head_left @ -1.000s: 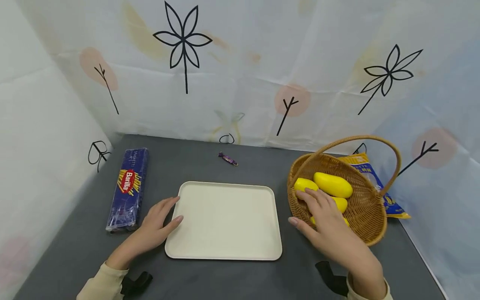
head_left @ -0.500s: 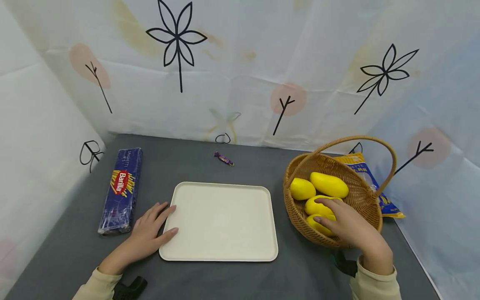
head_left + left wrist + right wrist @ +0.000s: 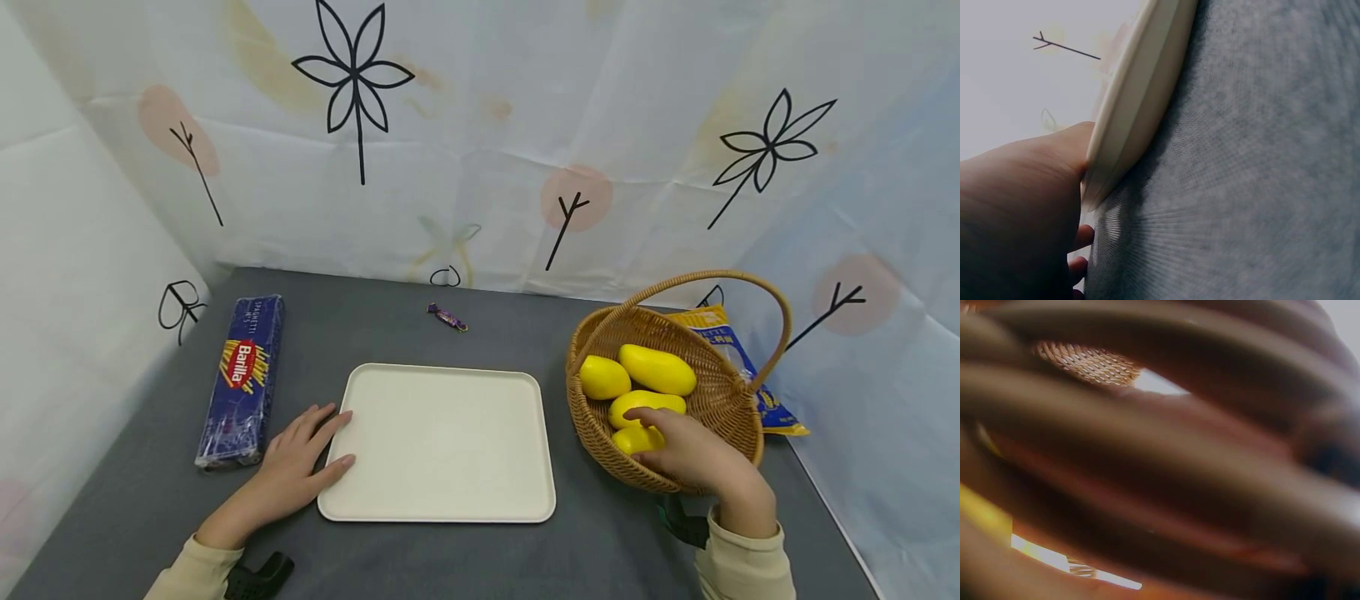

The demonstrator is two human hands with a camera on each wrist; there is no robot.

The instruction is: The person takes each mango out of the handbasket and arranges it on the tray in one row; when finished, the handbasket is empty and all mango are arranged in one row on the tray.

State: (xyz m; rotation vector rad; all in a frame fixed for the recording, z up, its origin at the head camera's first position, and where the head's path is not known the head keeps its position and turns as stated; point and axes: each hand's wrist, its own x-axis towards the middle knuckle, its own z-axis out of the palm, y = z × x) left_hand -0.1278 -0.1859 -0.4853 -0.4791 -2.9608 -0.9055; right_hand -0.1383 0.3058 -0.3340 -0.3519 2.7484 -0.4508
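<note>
My right hand [image 3: 693, 450] reaches over the near rim of a wicker basket [image 3: 731, 408], thumb and fingers curled around the nearest fruit [image 3: 628, 442], a yellow one at the front of the basket. The thumb sits on its near side and the forefinger over its far side; the other fingertips are hidden from view. Just behind it lies the middle fruit [image 3: 628, 406], with the left fruit [image 3: 604, 378] against the basket's left wall and the long fruit [image 3: 657, 369] at the back, all yellow. The basket's handle [image 3: 720, 275] arches above.

My left hand [image 3: 295, 462] rests at the left edge of a cream tray [image 3: 442, 446], fingers loosely spread, thumb and forefinger tips reaching over the rim. The left wrist view shows the tray's side [image 3: 1141, 94] rising beside the hand, above the grey cloth [image 3: 1260, 156]. In the right wrist view, blurred brown bands cross most of the scene, with a patch of yellow at lower left.

A blue spaghetti pack [image 3: 242, 383] lies left of the tray, and a purple-wrapped candy [image 3: 447, 317] beyond the tray's far edge. A blue-and-yellow bag [image 3: 780, 414] shows partly behind the basket, to its right. A pale backdrop [image 3: 480, 125] printed with black leaf drawings hangs behind the table [image 3: 450, 562].
</note>
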